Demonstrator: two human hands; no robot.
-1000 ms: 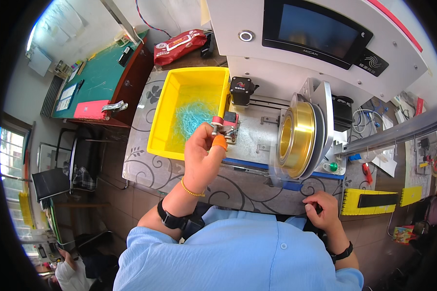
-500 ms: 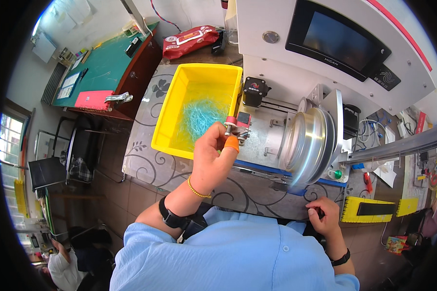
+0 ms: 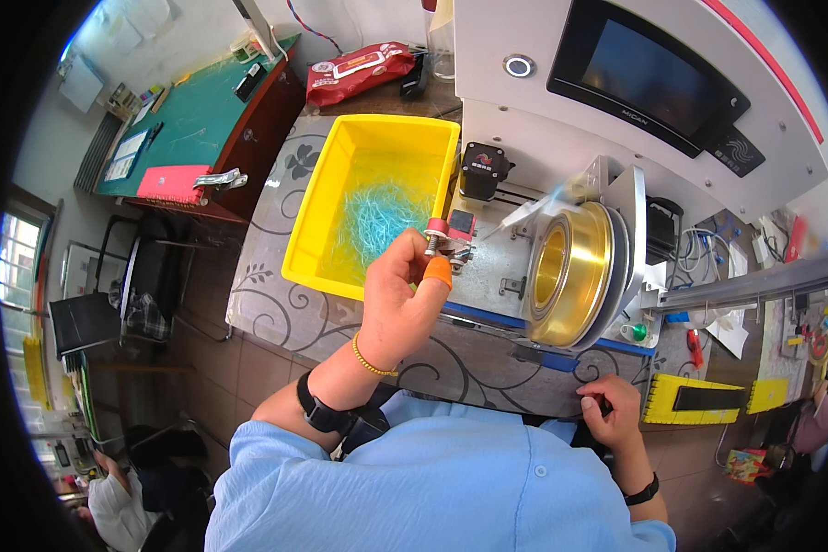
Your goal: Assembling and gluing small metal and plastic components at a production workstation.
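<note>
My left hand [image 3: 400, 299], an orange cover on its thumb, is closed around a small red and silver clamp-like fitting [image 3: 437, 237] with a bolt, mounted on the machine. Its fingertips hide part of the fitting. Directly behind that hand a yellow bin [image 3: 308, 248] holds a loose tangle of thin blue strands [image 3: 382, 221]. To the right, a gold-coloured round spool [image 3: 570, 276] sits on the machine's shaft against grey discs. A pale, blurred streaked shape [image 3: 534, 207] shows at the spool's upper left. My right hand [image 3: 612, 409] is curled at the table's front edge, with nothing visible in it.
The white machine housing [image 3: 497, 92] carries a dark screen [image 3: 649, 78] and a round button [image 3: 518, 66]. A black motor [image 3: 483, 170] stands behind the fitting. A red wipes pack [image 3: 359, 74] lies behind the bin. Yellow ridged pieces [image 3: 695, 398] are at the right.
The spool, smeared and silvery before, now looks sharp and gold. A blurred pale shape has appeared by its upper left. The button's ring is now lit. Both hands hold their places.
</note>
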